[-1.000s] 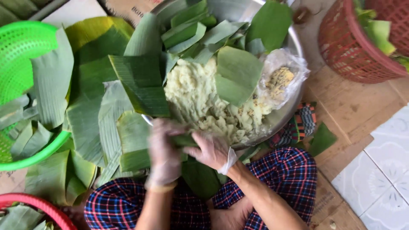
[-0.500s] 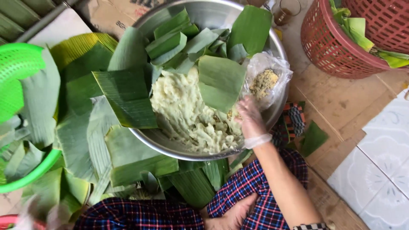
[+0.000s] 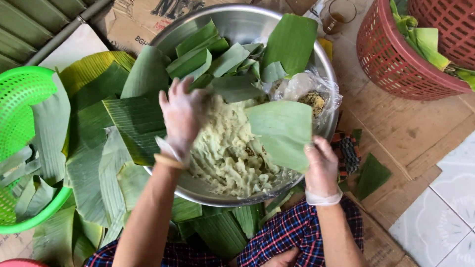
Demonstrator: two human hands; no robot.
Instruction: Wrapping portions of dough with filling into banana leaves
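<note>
A big steel bowl (image 3: 247, 22) holds a mound of pale green sticky dough (image 3: 230, 148) and cut banana leaf pieces (image 3: 217, 59). My left hand (image 3: 180, 118), in a thin clear glove, lies on the dough's left side with its fingers spread and nothing gripped. My right hand (image 3: 321, 168), also gloved, sits at the bowl's near right rim. Its fingertips touch the edge of a large leaf piece (image 3: 282, 131) lying over the dough. Whether it grips the leaf is unclear. A clear plastic bag (image 3: 309, 91) with yellowish filling lies inside the bowl at the right.
Long banana leaves (image 3: 94, 148) are spread under and left of the bowl. A green plastic basket (image 3: 20, 99) stands at the left, a red basket (image 3: 401, 59) with leaves at the upper right. Cardboard (image 3: 410, 133) and tiles cover the floor. My checked clothing (image 3: 297, 232) is below.
My left hand has come up from my lap into the bowl and onto the dough. My right hand has slid from beside the bag down to the near rim by the large leaf.
</note>
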